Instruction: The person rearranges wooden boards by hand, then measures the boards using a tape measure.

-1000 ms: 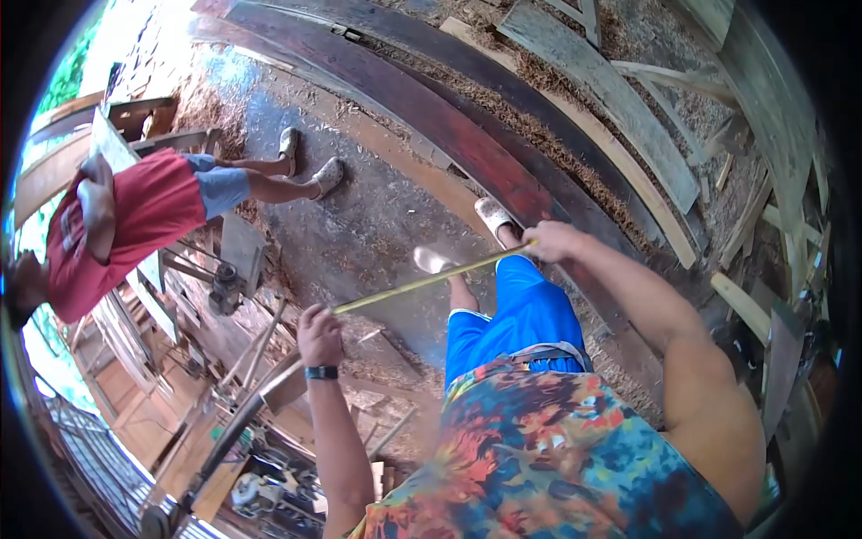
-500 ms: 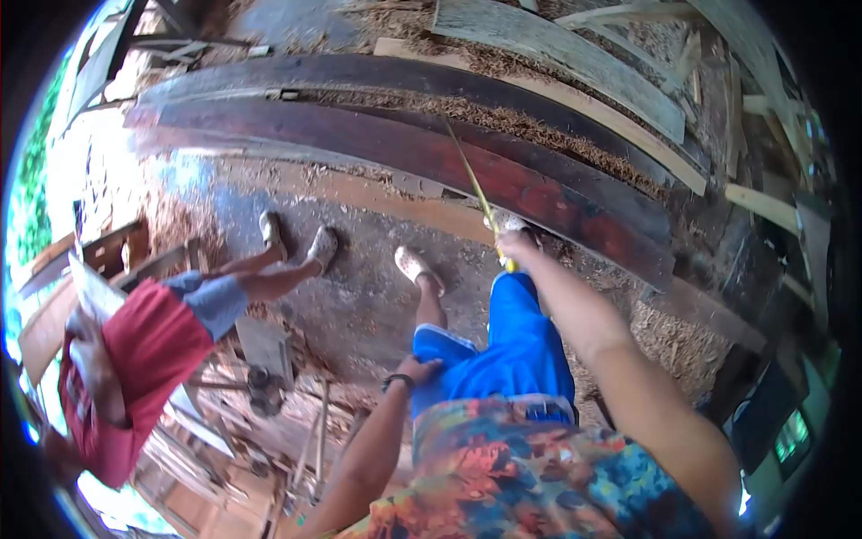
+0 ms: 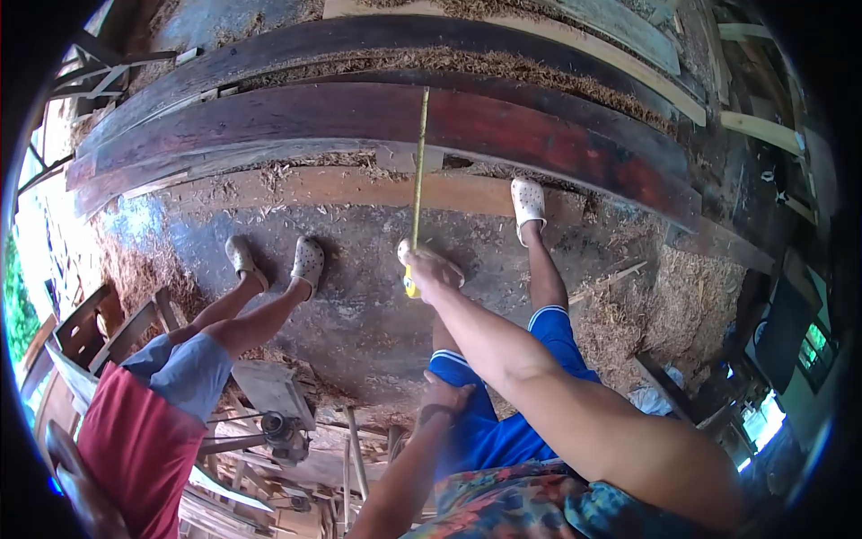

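Observation:
A yellow tape measure (image 3: pixel 412 282) is in my right hand (image 3: pixel 432 269), the fingers wrapped round it. Its blade (image 3: pixel 419 171) runs out over the floor and across a long reddish-brown plank (image 3: pixel 503 126), its far end near the plank's far edge. My left hand (image 3: pixel 448 395) lies on my blue shorts at the thigh, fingers stretched and holding nothing. Below my right hand, one of my light clogs is partly hidden; the other clog (image 3: pixel 528 202) is at the plank's near edge.
Another person in a red shirt (image 3: pixel 139 440) stands at left, wearing clogs (image 3: pixel 308 260). More planks (image 3: pixel 359 34) lie beyond the reddish one. Wood shavings (image 3: pixel 682 314) cover the floor at right. A motor (image 3: pixel 284 436) and wood scraps sit behind at lower left.
My right hand has moved left with the tape measure, and the blade now crosses the plank more squarely. One clog has stepped to the plank edge. My left hand stays on my thigh.

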A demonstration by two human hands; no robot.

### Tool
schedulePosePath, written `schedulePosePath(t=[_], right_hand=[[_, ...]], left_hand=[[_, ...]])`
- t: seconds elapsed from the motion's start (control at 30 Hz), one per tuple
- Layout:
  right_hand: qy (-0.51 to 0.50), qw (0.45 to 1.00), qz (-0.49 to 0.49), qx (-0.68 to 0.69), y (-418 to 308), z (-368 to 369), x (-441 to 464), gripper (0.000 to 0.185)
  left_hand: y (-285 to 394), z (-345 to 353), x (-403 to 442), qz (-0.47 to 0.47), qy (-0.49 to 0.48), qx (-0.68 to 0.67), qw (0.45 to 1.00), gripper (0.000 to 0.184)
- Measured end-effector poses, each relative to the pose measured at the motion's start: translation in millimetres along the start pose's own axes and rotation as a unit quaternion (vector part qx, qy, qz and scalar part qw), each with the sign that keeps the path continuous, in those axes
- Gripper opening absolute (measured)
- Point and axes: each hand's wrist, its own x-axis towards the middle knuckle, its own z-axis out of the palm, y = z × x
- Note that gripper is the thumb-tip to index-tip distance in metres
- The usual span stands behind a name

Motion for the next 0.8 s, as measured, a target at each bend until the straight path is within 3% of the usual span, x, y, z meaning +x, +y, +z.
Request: schedulePosePath(t=[0.03, 0.07, 0.13, 0.3, 0.4, 0.67, 0.8], right_hand=[[0.015, 0.998, 0.014, -0.065, 12, 15, 23, 0.045], [0.006, 0.998, -0.032, -0.059, 33, 27, 55, 0.042], [-0.013, 0.999, 0.023, -0.031, 7, 32, 38, 0.041], [-0.015, 0.998, 0.051, 0.031, -6, 42, 40, 0.037], [-0.016, 0.997, 0.065, 0.048, -6, 38, 32, 0.033], [-0.027, 0.998, 0.023, 0.060, 21, 43, 53, 0.019], [-0.012, 0.993, 0.102, 0.062, 4, 46, 38, 0.023]], left_hand=[[-2, 0, 3, -0.003, 0.003, 0.003, 1.000, 0.116], [-4, 0, 5, -0.006, 0.006, 0.004, 1.000, 0.115], [-5, 1, 11, -0.008, 0.011, 0.009, 1.000, 0.115], [-11, -3, 16, 0.007, 0.015, 0.005, 1.000, 0.115], [-23, 15, 33, 0.026, 0.072, 0.036, 0.996, 0.119], [-18, 5, 23, 0.016, 0.032, 0.021, 0.999, 0.114], [-15, 1, 22, 0.003, 0.017, 0.019, 1.000, 0.113]])
